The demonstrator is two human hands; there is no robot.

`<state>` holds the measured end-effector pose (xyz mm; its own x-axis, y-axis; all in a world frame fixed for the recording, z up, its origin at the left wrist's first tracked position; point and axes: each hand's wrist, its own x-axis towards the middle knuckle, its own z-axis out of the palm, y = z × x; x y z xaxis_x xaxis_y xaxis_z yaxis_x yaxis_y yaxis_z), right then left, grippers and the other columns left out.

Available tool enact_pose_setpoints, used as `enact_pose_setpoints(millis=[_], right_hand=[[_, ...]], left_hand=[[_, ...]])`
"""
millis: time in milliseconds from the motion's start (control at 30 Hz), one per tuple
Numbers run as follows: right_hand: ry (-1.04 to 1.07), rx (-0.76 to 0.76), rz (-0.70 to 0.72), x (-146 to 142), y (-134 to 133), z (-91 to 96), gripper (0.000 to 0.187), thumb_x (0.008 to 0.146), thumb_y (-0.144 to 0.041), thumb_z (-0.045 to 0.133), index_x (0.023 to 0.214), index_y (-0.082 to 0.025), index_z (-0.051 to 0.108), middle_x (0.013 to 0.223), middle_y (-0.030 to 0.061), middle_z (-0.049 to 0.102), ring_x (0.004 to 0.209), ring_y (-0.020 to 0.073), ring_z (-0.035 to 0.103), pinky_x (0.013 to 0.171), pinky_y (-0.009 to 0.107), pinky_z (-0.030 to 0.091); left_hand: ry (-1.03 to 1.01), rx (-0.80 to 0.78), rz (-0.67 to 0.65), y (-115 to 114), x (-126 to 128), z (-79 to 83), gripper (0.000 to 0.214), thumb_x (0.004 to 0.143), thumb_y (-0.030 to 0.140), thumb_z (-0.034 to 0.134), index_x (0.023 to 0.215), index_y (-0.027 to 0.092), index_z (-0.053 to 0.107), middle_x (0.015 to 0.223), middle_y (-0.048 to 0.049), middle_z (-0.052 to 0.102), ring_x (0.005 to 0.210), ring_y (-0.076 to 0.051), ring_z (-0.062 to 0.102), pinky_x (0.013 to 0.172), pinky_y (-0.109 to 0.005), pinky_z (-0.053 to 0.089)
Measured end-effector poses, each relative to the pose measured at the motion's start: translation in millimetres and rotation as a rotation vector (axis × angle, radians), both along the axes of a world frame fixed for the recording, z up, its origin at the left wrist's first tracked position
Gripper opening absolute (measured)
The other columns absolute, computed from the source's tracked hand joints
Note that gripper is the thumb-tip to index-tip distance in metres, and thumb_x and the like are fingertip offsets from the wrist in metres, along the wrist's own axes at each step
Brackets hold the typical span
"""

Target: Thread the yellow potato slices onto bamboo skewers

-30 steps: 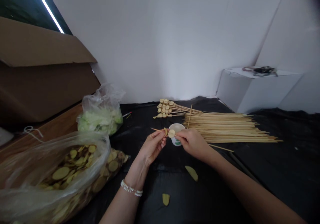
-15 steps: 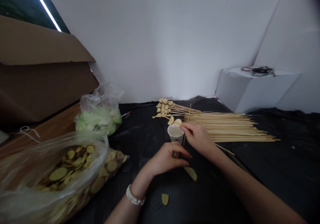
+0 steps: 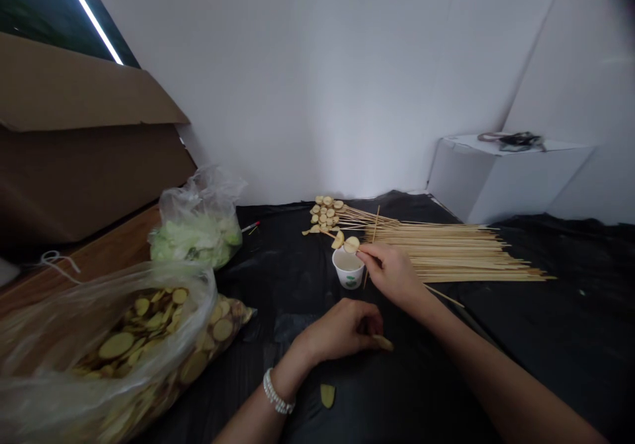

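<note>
My right hand (image 3: 391, 273) pinches a thin bamboo skewer (image 3: 347, 241) that carries two pale potato slices, held just above a small white paper cup (image 3: 348, 268). My left hand (image 3: 342, 328) lies low on the black table cover, its fingers curled down onto a yellowish potato slice (image 3: 383, 343). Another slice (image 3: 327, 395) lies nearer me by my left wrist, which wears a bead bracelet.
A clear bag of potato slices (image 3: 124, 338) sits at the left, a bag of green leaves (image 3: 196, 235) behind it. A pile of bare skewers (image 3: 456, 252) and several loaded skewers (image 3: 325, 216) lie beyond the cup. A cardboard box (image 3: 84, 139) stands left, a white box (image 3: 501, 173) right.
My left hand let go of the skewer and dropped toward me onto the loose slice on the table. My right hand lifted the loaded skewer up over the cup.
</note>
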<state>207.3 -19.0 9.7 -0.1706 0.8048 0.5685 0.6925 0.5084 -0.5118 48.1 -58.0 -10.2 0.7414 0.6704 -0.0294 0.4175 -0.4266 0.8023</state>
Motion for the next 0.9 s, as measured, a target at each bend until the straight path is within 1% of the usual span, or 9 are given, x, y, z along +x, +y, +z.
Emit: enact_pose_setpoints(millis=[67, 133, 300, 400, 433, 500, 600, 700, 900], right_hand=[[0.034, 0.005, -0.004, 0.6, 0.8, -0.1, 0.022, 0.088, -0.025, 0.049, 0.088, -0.021, 0.07, 0.087, 0.0047, 0.071, 0.077, 0.0166, 0.061, 0.071, 0.026, 0.042], [0.056, 0.018, -0.012, 1.4, 1.4, 0.2, 0.021, 0.087, -0.025, 0.05, 0.087, -0.021, 0.07, 0.086, 0.0044, 0.071, 0.075, 0.0164, 0.061, 0.07, 0.025, 0.042], [0.053, 0.017, 0.003, 1.2, 0.0, 1.4, 0.021, 0.087, -0.025, 0.05, 0.088, -0.02, 0.07, 0.086, 0.0049, 0.071, 0.076, 0.0169, 0.062, 0.07, 0.026, 0.042], [0.024, -0.025, 0.035, -2.0, -2.6, 1.4, 0.022, 0.088, -0.026, 0.049, 0.088, -0.021, 0.07, 0.085, 0.0046, 0.07, 0.076, 0.0168, 0.062, 0.07, 0.026, 0.041], [0.005, -0.04, 0.049, -3.3, -3.5, 1.2, 0.022, 0.088, -0.026, 0.048, 0.087, -0.021, 0.07, 0.084, 0.0044, 0.07, 0.076, 0.0166, 0.061, 0.07, 0.026, 0.041], [-0.039, -0.068, 0.073, -5.8, -5.1, 0.7, 0.023, 0.089, -0.025, 0.048, 0.084, -0.021, 0.069, 0.082, 0.0038, 0.069, 0.074, 0.0161, 0.061, 0.069, 0.025, 0.04], [-0.099, -0.106, 0.093, -8.4, -6.9, -0.8, 0.024, 0.089, -0.025, 0.047, 0.082, -0.021, 0.069, 0.082, 0.0039, 0.069, 0.076, 0.016, 0.061, 0.07, 0.025, 0.039], [-0.15, -0.138, 0.089, -10.0, -8.1, -1.8, 0.025, 0.09, -0.025, 0.045, 0.085, -0.021, 0.069, 0.085, 0.0042, 0.069, 0.08, 0.0162, 0.061, 0.072, 0.025, 0.038], [-0.208, -0.172, 0.084, -12.5, -10.3, -0.5, 0.027, 0.092, -0.027, 0.043, 0.087, -0.022, 0.069, 0.084, 0.0031, 0.069, 0.078, 0.0149, 0.06, 0.07, 0.024, 0.037]], left_hand=[[-0.089, -0.061, 0.02, 2.7, -2.1, 1.7, 0.024, 0.074, 0.035, 0.069, 0.092, 0.02, 0.073, 0.075, -0.0016, 0.063, 0.063, -0.011, 0.05, 0.056, -0.022, 0.034], [-0.197, -0.112, 0.109, 9.1, -7.9, 3.7, 0.022, 0.074, 0.034, 0.069, 0.088, 0.02, 0.075, 0.076, -0.0035, 0.065, 0.065, -0.012, 0.05, 0.056, -0.022, 0.035], [-0.494, -0.278, 0.593, 35.2, -34.5, 8.2, 0.027, 0.07, 0.038, 0.072, 0.084, 0.014, 0.075, 0.067, -0.0041, 0.065, 0.054, -0.008, 0.045, 0.049, -0.019, 0.031], [-0.728, -0.306, 0.827, 46.5, -48.6, 10.9, 0.03, 0.065, 0.036, 0.077, 0.083, 0.013, 0.074, 0.078, -0.0072, 0.069, 0.052, -0.005, 0.044, 0.047, -0.016, 0.032], [-0.793, -0.316, 0.87, 48.4, -51.5, 11.9, 0.03, 0.063, 0.035, 0.078, 0.083, 0.013, 0.074, 0.082, -0.008, 0.07, 0.052, -0.004, 0.044, 0.047, -0.015, 0.032], [-0.908, -0.339, 0.908, 50.2, -55.0, 13.9, 0.03, 0.061, 0.034, 0.079, 0.083, 0.013, 0.073, 0.086, -0.009, 0.071, 0.052, -0.003, 0.043, 0.046, -0.014, 0.032], [-1.019, -0.355, 0.886, 50.4, -56.9, 16.0, 0.03, 0.06, 0.032, 0.08, 0.081, 0.012, 0.073, 0.087, -0.01, 0.071, 0.053, -0.003, 0.043, 0.044, -0.013, 0.032], [-1.054, -0.347, 0.89, 51.1, -58.6, 17.0, 0.03, 0.06, 0.03, 0.079, 0.082, 0.011, 0.073, 0.086, -0.0101, 0.07, 0.053, -0.003, 0.043, 0.044, -0.012, 0.031], [-1.096, -0.326, 0.951, 53.1, -62.1, 16.5, 0.029, 0.058, 0.03, 0.08, 0.08, 0.011, 0.072, 0.084, -0.0103, 0.071, 0.052, -0.003, 0.044, 0.043, -0.012, 0.031]])
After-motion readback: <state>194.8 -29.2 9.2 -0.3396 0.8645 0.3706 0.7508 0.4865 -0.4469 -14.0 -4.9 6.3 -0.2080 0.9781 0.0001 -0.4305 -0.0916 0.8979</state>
